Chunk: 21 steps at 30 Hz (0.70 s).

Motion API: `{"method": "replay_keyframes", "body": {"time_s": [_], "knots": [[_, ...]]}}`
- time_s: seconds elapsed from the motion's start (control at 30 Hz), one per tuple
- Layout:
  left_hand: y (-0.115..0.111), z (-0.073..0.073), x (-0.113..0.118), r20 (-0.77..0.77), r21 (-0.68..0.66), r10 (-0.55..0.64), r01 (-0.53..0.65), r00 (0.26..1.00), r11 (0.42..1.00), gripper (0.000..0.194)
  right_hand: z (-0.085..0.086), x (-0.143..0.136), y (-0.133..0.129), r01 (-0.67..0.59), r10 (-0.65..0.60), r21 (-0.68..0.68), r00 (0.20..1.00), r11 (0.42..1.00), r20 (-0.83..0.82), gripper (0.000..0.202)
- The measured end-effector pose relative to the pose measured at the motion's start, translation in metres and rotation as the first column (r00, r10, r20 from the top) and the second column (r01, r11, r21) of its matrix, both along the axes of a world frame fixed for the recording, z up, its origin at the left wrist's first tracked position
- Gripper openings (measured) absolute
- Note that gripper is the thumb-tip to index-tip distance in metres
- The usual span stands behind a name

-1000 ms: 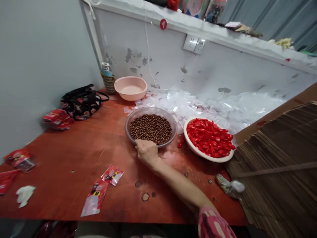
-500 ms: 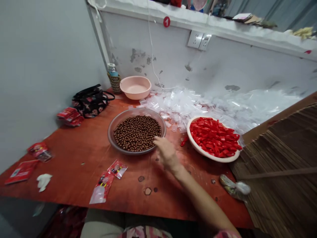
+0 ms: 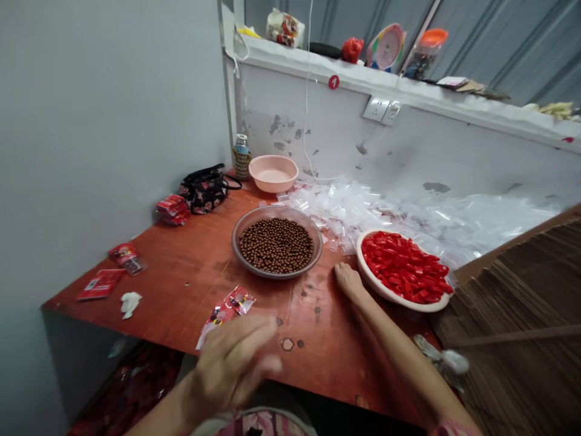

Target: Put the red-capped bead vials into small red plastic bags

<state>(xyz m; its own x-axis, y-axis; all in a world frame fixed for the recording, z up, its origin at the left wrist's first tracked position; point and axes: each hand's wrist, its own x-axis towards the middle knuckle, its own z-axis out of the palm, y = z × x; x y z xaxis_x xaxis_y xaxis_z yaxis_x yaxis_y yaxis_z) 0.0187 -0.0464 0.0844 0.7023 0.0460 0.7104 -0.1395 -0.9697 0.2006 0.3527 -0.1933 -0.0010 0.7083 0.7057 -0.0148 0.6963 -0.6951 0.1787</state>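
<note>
My left hand [image 3: 233, 363] is raised at the table's front edge, fingers stretched and thumb apart, with nothing in it. It partly covers two red printed packets [image 3: 239, 300] with clear windows. My right hand [image 3: 348, 280] rests on the table against the left side of a cream basin [image 3: 370, 274] heaped with red plastic pieces [image 3: 406, 266]. Its fingers are curled down, and what they hold, if anything, is hidden. Between and beyond my hands stands a grey basin [image 3: 238, 248] of shiny brown beads [image 3: 276, 245].
Clear plastic pieces [image 3: 358, 203] are piled along the wall. A pink basin [image 3: 273, 174], a bottle [image 3: 242, 145] and a flowered bag [image 3: 204, 191] stand at the back left. More red packets [image 3: 100, 284] lie left. Stacked cardboard [image 3: 521, 303] borders the right side.
My right hand has moved from the bead basin's rim to beside the cream basin, where a loose red piece lay. My left hand has come into view. The camera view has shifted.
</note>
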Motion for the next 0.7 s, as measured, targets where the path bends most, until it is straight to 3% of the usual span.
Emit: {"method": "replay_keyframes", "body": {"time_s": [0.1,0.17,0.3,0.43,0.57,0.7], "knots": [[0.022,-0.012,0.052,0.034,-0.021,-0.001,0.001,0.999,1.000,0.039,0.011,0.004,0.022,-0.020,0.019,-0.012,0.999,1.000,-0.039,0.026],[0.032,-0.021,0.081,-0.023,-0.020,0.046,-0.047,0.999,0.999,0.034,0.018,0.010,0.035,-0.008,0.008,0.001,0.999,1.000,-0.053,0.026],[0.047,-0.037,0.115,-0.216,0.085,0.161,-0.146,0.963,0.986,0.032,0.031,0.024,0.053,0.066,-0.063,0.043,0.996,0.997,-0.070,0.028],[0.058,-0.055,0.129,-0.301,0.221,0.155,-0.089,0.941,0.971,0.009,0.037,0.037,0.057,0.167,-0.157,0.081,0.981,0.983,-0.112,0.031],[0.057,-0.062,0.131,-0.226,0.224,0.060,-0.008,0.972,0.975,0.019,0.043,0.057,0.056,0.259,-0.236,0.144,0.958,0.955,-0.162,0.038],[0.032,-0.062,0.120,-0.231,0.154,-0.065,0.102,0.971,0.983,0.019,0.050,0.086,0.058,0.331,-0.291,0.214,0.936,0.919,-0.198,0.044]]}}
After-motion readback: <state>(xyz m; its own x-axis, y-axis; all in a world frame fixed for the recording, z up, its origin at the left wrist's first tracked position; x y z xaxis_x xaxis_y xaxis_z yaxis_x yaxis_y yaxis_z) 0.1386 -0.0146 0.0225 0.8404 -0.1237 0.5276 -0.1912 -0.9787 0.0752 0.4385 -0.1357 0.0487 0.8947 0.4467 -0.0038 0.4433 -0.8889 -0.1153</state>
